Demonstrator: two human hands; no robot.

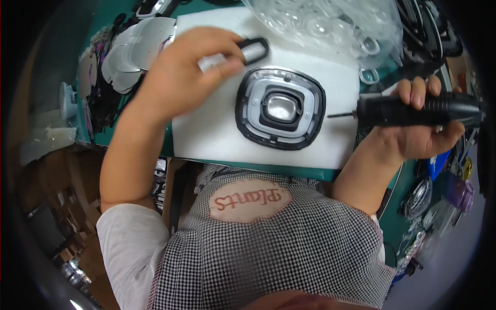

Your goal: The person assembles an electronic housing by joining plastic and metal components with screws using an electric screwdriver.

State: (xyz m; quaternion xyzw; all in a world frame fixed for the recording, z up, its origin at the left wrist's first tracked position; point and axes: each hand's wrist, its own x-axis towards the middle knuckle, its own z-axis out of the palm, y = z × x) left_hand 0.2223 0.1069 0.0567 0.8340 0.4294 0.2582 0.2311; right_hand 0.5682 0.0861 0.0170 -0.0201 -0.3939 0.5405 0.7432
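My left hand (pixel 194 64) pinches a small black rounded frame (pixel 265 49) between thumb and fingers, above the white foam pad (pixel 204 137). Just below and right of it, a rounded-square housing (pixel 248 111) lies flat on the pad; it has a black rim, silver-grey rings and a shiny metal oval in its middle. In my right hand (pixel 413 139) is a black electric screwdriver (pixel 392 109), its fingers wrapped round the body. The thin bit points left and ends a little apart from the housing's right edge.
A bag of clear plastic parts (pixel 325 26) covers the pad's far right. Flat grey plates (pixel 150 44) and dark strips (pixel 98 111) crowd the left. Black curved parts (pixel 423 31) are piled far right. Bagged items, a wire coil (pixel 418 199) and a purple item (pixel 460 194) lie right.
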